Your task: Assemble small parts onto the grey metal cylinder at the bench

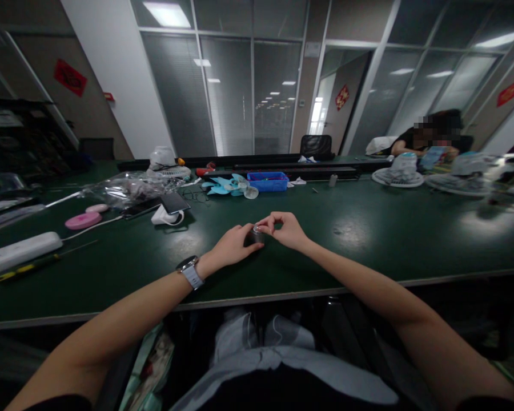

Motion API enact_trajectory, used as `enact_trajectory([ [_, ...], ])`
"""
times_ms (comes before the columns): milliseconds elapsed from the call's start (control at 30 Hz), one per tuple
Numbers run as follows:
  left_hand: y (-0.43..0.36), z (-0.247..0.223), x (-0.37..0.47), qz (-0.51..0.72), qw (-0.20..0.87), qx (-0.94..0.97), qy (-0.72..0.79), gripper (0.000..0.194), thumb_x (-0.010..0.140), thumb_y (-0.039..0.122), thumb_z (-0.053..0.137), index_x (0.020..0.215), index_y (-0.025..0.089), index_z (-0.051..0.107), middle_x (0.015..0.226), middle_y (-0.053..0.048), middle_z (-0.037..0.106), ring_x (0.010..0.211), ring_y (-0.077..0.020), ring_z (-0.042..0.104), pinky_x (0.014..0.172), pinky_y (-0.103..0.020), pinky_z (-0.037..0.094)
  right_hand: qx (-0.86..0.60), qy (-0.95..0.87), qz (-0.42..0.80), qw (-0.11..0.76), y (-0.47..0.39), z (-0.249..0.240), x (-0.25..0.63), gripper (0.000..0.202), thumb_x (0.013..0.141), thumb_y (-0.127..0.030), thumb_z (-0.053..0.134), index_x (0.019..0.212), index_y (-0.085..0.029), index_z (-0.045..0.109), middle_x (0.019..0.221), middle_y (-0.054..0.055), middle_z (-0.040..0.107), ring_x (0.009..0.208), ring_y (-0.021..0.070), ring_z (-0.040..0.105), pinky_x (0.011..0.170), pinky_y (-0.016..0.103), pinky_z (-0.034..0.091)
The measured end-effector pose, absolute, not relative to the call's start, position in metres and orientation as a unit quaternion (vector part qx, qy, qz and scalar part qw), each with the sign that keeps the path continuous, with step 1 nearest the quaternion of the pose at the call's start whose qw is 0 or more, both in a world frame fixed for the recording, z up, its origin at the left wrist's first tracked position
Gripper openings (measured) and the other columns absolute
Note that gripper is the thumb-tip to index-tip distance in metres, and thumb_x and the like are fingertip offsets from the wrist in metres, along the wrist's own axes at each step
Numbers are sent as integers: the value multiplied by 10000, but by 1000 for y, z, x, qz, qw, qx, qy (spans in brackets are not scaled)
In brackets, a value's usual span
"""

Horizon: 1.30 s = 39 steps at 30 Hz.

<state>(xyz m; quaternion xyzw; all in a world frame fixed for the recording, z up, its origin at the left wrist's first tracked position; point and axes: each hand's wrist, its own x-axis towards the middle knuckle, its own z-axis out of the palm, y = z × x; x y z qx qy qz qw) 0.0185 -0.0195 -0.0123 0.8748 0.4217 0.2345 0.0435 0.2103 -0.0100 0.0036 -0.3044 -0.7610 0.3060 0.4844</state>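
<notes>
A small dark cylindrical object (257, 236) with a pale top stands on the green table (223, 282), near the middle. My left hand (233, 246) is wrapped round its left side, the thumb in front and the fingers behind. At its top, my right hand (285, 229) pinches with thumb and index finger from the right. What the right fingertips hold is too small to make out. A watch with a pale strap (191, 272) is on my left wrist.
Behind the hands lie a blue basket (268, 181), light blue fan blades (227, 185) and a small cylinder (333, 180). A white adapter (168, 216), pink disc (83, 221), power strip (21, 254) and yellow screwdriver (23, 270) are left. A person (428, 137) leans at the far right.
</notes>
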Motion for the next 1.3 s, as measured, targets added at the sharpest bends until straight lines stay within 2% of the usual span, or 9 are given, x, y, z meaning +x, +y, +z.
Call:
enact_trajectory([
  [400, -20, -12, 18, 239, 60, 874, 418, 493, 829, 494, 568, 1213, 188, 519, 949, -87, 642, 842, -234, 601, 735, -342, 476, -283, -768, 301, 490, -7, -1, 211, 298, 781, -298, 664, 561, -172, 507, 854, 82, 722, 935, 226, 693, 829, 381, 537],
  [600, -20, -13, 18, 241, 60, 876, 414, 520, 830, 496, 568, 1245, 190, 504, 960, -92, 642, 859, -240, 601, 750, -350, 477, -304, -771, 299, 472, -7, 0, 211, 310, 770, -353, 679, 577, -167, 524, 867, 92, 733, 896, 229, 697, 784, 370, 529],
  [867, -19, -13, 18, 233, 54, 876, 419, 441, 829, 503, 563, 1133, 184, 548, 928, -85, 632, 837, -236, 591, 728, -342, 471, -292, -765, 316, 479, -1, -5, 208, 332, 758, -364, 688, 560, -161, 514, 781, 81, 724, 869, 226, 705, 693, 301, 525],
  [1067, -20, -12, 18, 234, 56, 878, 414, 402, 830, 497, 566, 1082, 185, 551, 923, -79, 635, 828, -228, 588, 739, -341, 468, -298, -723, 364, 505, -3, -4, 207, 375, 672, -393, 758, 540, -168, 488, 761, 80, 721, 828, 233, 713, 723, 345, 560],
  [1300, -19, -13, 19, 236, 50, 880, 409, 381, 830, 494, 568, 1062, 194, 548, 918, -69, 634, 831, -221, 589, 739, -332, 466, -310, -717, 361, 510, -3, -4, 208, 386, 641, -395, 779, 527, -169, 487, 767, 92, 725, 807, 248, 716, 694, 358, 567],
])
